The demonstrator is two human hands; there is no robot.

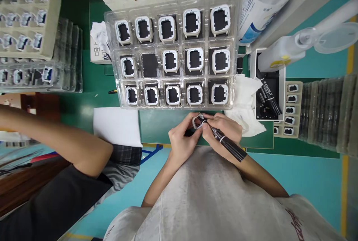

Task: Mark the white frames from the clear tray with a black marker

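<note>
The person's left hand (pixel 183 138) pinches a small white rounded-square frame (pixel 193 123), apparently moulded plastic, between thumb and fingers, just above the near edge of the green surface (pixel 162 119) and close to the body. The right hand (pixel 223 131) is closed round a black cylindrical marker with pale lettering (pixel 233 149), gripped near its working end, with the barrel slanting back over the wrist. That end reaches the frame's opening; the fingers hide whether it actually touches the rim.

The frame looks light and stiff but thin-walled, so it would likely flex or crack under a hard squeeze. Its outer side walls offer the safest hold, with the fingertips kept off the notched inner edge. Being smooth and small, it could twist in a loose pinch. The marker seems light and rigid too; its round barrel may roll, so holding it low towards the tip should steady it.

Just beyond the hands lies a clear plastic compartment tray (pixel 179 76) of similar white frames (pixel 170 61), each over a dark backing; one middle-row compartment shows only its black square pad (pixel 150 65). A crumpled white cloth (pixel 246 103) lies just beside the tray's right end.
</note>
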